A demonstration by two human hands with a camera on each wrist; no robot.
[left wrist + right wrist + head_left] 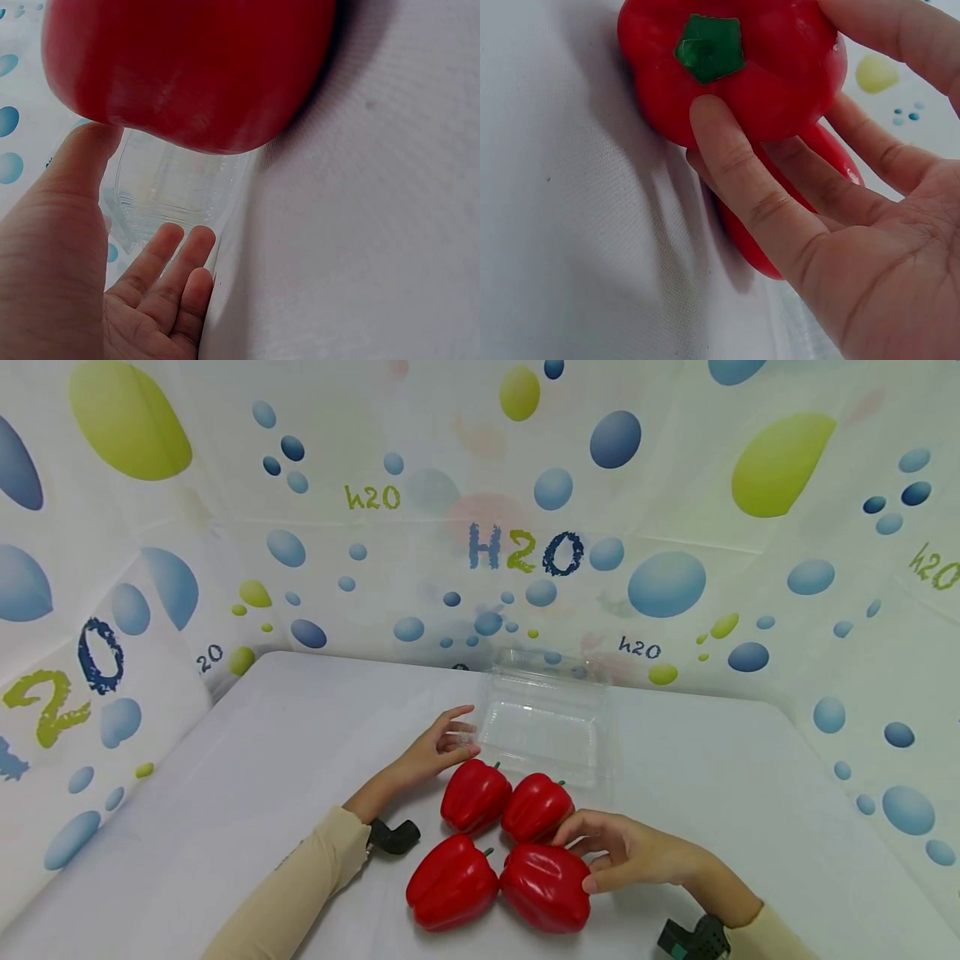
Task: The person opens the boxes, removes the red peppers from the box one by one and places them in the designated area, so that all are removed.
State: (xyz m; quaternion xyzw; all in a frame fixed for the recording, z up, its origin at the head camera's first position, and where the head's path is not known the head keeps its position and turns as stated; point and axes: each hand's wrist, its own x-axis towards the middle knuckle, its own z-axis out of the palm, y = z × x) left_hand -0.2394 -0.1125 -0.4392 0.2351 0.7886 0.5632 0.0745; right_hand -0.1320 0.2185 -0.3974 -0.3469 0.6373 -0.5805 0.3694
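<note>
Several red bell peppers with short green stems stand in two rows on the white table. My right hand [637,852] holds the front right bell pepper [543,889], its thumb and fingers spread round the side. In the right wrist view the green stem end of that bell pepper [780,67] faces the camera. My left hand [437,747] reaches past the back left bell pepper [474,795] to the left edge of a clear plastic container [536,735]. Its fingers are loosely extended; whether they touch the container, I cannot tell. Beside them are the back right [536,806] and front left bell pepper [452,885].
The container lies with its lid [547,664] raised toward the back. White cloth covers the table [315,735]. Behind stands a white curtain [420,585] printed with blue and green drops. Dark wrist devices sit on both forearms.
</note>
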